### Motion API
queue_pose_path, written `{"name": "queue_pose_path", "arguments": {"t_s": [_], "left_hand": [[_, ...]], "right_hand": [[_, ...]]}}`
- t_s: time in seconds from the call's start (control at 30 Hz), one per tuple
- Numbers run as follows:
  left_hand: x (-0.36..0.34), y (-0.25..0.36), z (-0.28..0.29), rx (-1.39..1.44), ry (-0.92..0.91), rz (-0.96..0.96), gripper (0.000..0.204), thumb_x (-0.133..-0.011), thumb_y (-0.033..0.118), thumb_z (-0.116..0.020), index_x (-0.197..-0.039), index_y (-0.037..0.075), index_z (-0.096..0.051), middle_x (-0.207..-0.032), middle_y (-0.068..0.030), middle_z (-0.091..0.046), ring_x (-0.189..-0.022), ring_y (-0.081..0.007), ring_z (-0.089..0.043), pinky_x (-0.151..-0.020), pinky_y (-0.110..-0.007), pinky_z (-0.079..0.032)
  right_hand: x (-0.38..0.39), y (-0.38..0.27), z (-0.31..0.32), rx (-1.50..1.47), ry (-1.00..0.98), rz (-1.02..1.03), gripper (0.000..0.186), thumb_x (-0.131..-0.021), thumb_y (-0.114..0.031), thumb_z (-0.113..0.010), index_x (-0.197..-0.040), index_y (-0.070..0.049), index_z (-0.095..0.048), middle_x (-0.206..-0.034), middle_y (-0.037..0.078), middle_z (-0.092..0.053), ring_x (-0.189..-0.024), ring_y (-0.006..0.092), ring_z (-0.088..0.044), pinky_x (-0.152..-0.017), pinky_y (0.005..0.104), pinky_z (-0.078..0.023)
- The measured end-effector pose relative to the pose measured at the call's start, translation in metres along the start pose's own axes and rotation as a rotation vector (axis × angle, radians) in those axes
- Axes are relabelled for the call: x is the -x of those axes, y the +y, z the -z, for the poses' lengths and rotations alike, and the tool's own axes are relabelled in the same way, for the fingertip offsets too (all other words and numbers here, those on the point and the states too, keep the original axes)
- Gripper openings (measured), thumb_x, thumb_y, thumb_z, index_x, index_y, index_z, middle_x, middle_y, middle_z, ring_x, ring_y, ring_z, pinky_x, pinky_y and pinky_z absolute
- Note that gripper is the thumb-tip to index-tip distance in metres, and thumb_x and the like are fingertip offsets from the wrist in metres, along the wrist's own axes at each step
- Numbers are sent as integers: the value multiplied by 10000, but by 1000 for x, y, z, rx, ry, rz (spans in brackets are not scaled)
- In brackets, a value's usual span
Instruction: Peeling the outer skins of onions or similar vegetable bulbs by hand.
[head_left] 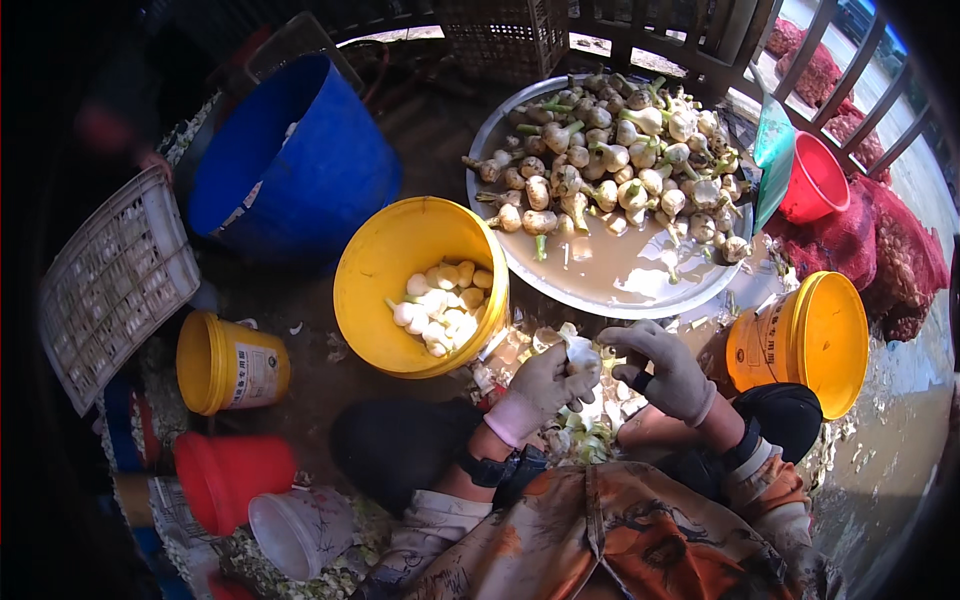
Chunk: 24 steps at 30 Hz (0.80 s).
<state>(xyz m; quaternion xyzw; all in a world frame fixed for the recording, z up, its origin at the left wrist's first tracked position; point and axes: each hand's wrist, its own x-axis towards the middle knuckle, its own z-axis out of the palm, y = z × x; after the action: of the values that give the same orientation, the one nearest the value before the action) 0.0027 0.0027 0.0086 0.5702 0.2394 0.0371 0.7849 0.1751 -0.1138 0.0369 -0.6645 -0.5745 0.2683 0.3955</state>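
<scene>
My left hand (542, 392), in a pale work glove, is closed round a white garlic bulb (582, 352). Just right of it, my gloved right hand (672, 376) has its fingers bent toward the bulb, with a small dark piece (641, 381) at the fingers that I cannot make out. Left of my hands a yellow bucket (350, 300) leans toward me, several peeled white bulbs (440, 312) inside. Beyond my hands lies a wide metal basin (560, 290) with muddy water and a heap of stemmed garlic bulbs (610, 150). Peelings (590, 440) cover the ground below my hands.
A big blue tub (330, 150) stands at the far left. Near it, another person's hand (155, 163) touches a white crate (120, 285). Smaller buckets stand left, another yellow bucket (790, 340) right. Red mesh sacks (885, 255) and a red bucket (815, 180) sit by the railing.
</scene>
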Motion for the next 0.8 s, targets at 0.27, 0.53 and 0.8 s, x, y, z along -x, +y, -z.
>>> {"name": "queue_pose_path", "arguments": {"t_s": [0.27,0.53,0.8], "left_hand": [[-6,-20,-3,-249,49,139,436,-948,370,-528,-1072,-42,-598,-835,-96,-666,-709,-178,-662,-636,-311,-537],[0,20,-12,-376,160,-400,524,-869,270,-688,-1275,-14,-515,-1194,-141,-603,-1038,-205,-633,-870,-296,-519],[-1,18,-12,-274,105,-273,252,-834,112,-701,-1046,1,-622,-1050,-64,-611,-1004,-124,-602,-850,-265,-502]], "right_hand": [[4,-19,4,-328,177,68,117,-843,-80,-676,-951,-37,-686,-821,60,-629,-761,159,-598,-666,287,-474],[-1,0,24,-440,-17,-179,131,-888,-77,-648,-985,7,-674,-914,71,-660,-772,132,-619,-694,282,-504],[-2,15,21,-610,-155,-140,86,-880,-29,-648,-953,15,-661,-885,52,-669,-776,108,-612,-690,260,-513]]}}
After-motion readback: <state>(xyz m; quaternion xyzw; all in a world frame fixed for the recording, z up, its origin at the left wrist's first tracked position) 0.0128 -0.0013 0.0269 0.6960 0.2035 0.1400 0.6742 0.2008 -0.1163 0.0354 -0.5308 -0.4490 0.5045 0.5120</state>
